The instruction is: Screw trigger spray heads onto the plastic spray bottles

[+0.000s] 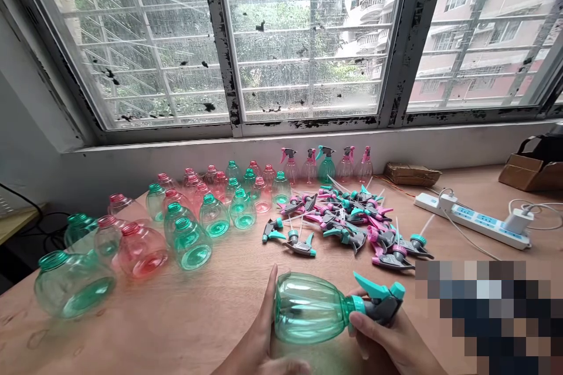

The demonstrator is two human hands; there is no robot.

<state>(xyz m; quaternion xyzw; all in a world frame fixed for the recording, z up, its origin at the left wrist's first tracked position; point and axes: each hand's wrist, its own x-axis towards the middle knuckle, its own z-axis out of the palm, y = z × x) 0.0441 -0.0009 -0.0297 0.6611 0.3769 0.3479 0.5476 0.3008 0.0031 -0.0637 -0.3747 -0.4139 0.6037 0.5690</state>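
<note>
Head: green bottle (310, 310) between hands (396, 337)

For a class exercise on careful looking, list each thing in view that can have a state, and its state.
Held green bottle, on its side
Its spray head, on the neck, tightness unclear
Left hand, against the bottle's base
Right hand, gripping at the neck
Bottles on the left, upright, topless
Bottles by the wall, upright, tops fitted
Loose spray heads, mostly heaped
Power strip, plugs in place
Window, glass stained
</note>
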